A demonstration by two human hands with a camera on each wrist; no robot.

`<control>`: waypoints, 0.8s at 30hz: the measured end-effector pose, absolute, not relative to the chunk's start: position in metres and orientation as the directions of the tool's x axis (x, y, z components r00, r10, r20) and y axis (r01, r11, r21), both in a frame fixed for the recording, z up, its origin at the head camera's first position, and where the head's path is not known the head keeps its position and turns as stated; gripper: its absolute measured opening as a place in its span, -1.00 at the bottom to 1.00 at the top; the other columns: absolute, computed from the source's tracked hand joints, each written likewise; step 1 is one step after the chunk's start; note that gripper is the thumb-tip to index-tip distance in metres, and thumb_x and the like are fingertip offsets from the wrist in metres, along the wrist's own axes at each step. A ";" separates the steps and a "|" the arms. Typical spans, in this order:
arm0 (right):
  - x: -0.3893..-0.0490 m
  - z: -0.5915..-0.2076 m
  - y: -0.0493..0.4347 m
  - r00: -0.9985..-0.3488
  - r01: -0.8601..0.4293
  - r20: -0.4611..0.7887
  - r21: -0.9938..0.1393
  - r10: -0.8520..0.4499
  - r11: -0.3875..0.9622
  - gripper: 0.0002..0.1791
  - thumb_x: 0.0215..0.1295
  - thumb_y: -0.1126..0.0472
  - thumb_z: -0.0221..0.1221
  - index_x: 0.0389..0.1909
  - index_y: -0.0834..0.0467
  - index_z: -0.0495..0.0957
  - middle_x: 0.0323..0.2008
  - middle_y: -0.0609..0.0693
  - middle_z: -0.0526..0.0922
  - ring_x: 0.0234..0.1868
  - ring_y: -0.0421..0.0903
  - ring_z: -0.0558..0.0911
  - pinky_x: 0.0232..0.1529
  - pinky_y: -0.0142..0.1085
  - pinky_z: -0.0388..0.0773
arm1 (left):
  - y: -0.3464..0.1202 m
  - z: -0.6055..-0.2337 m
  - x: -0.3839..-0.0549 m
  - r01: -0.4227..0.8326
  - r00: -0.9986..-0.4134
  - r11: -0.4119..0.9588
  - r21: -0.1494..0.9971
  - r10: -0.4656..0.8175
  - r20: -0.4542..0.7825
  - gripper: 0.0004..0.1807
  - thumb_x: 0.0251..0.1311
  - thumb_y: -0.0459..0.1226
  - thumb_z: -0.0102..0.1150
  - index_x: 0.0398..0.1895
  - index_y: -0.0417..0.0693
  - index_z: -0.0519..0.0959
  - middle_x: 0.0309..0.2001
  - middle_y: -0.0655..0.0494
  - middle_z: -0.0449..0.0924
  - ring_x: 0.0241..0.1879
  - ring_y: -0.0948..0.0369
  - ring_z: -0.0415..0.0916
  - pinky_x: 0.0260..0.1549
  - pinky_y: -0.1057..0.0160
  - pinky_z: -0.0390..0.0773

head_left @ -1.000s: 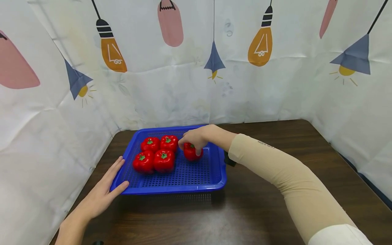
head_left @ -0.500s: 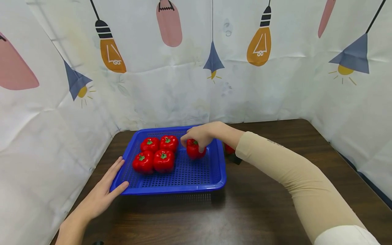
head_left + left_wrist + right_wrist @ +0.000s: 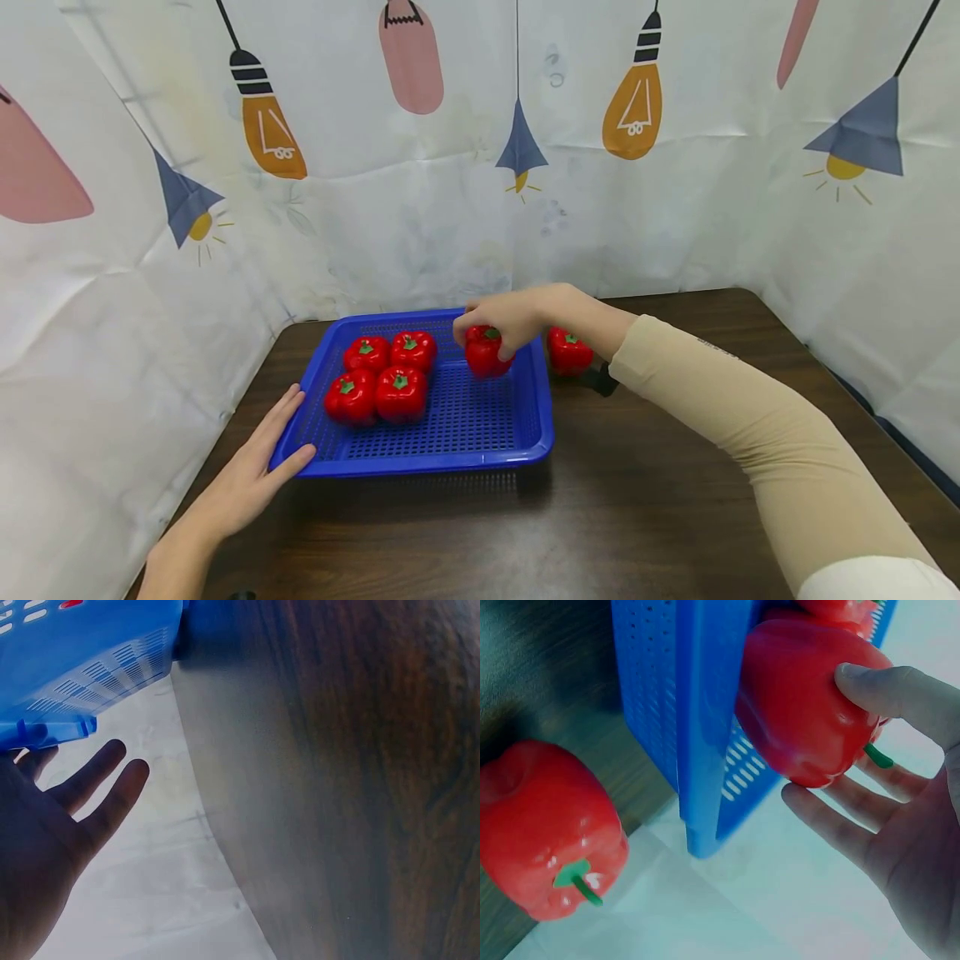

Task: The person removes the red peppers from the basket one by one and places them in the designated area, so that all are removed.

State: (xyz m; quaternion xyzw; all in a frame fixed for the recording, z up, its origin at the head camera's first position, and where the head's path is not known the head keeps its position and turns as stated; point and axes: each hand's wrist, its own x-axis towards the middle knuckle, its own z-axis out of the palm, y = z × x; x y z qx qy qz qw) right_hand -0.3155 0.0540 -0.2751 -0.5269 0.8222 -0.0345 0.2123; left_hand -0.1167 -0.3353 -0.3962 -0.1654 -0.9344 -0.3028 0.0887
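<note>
My right hand (image 3: 517, 317) holds a red bell pepper (image 3: 483, 357) over the right part of the blue basket (image 3: 420, 465), near its right rim. In the right wrist view the thumb presses one side of this pepper (image 3: 810, 697) and the fingers reach round its stem end. Several red bell peppers (image 3: 401, 394) stand grouped in the basket's left half, green stems up. My left hand (image 3: 247, 479) rests at the basket's left rim with fingers spread. Seen from the left wrist, that hand (image 3: 52, 832) has straight fingers beside the basket wall (image 3: 97, 652).
Another red bell pepper (image 3: 567, 354) stands on the dark wooden table (image 3: 637, 467), just outside the basket's right wall and partly behind the right wrist. A patterned white cloth (image 3: 420, 225) hangs behind and at both sides of the table.
My right hand has moved right and up with the pepper, away from the grouped peppers. The pepper outside the basket has come into view. My left hand has stayed in place.
</note>
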 end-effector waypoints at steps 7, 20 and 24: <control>-0.314 -0.263 0.071 -0.390 -0.839 -0.273 -0.287 -0.879 0.462 -0.48 0.27 0.36 0.31 0.20 -0.08 0.48 0.17 -0.06 0.39 0.10 -0.11 0.45 -0.04 -0.24 0.54 | -0.335 -0.397 -0.117 0.370 -0.927 0.754 0.542 0.263 0.267 -0.16 0.45 -0.23 0.18 0.68 0.06 -0.01 0.66 0.01 -0.17 0.58 -0.19 -0.17 0.23 0.63 -0.20; -0.321 -0.247 0.105 -0.434 -0.828 -0.196 -0.300 -0.879 0.475 -0.44 0.23 0.34 0.29 0.25 -0.02 0.45 0.18 -0.04 0.40 0.18 -0.07 0.41 0.03 -0.17 0.51 | -0.335 -0.397 -0.117 0.343 -0.938 0.758 0.554 0.244 0.246 -0.16 0.47 -0.21 0.16 0.69 0.12 -0.02 0.66 0.10 -0.19 0.60 0.03 -0.22 0.23 0.63 -0.18; -0.322 -0.244 0.114 -0.447 -0.831 -0.178 -0.280 -0.877 0.481 -0.44 0.21 0.34 0.29 0.22 -0.04 0.46 0.19 -0.04 0.40 0.20 -0.05 0.41 0.09 -0.14 0.48 | -0.336 -0.398 -0.117 0.356 -0.933 0.753 0.553 0.257 0.250 -0.16 0.47 -0.21 0.16 0.69 0.11 -0.03 0.66 0.07 -0.19 0.60 -0.07 -0.20 0.24 0.62 -0.20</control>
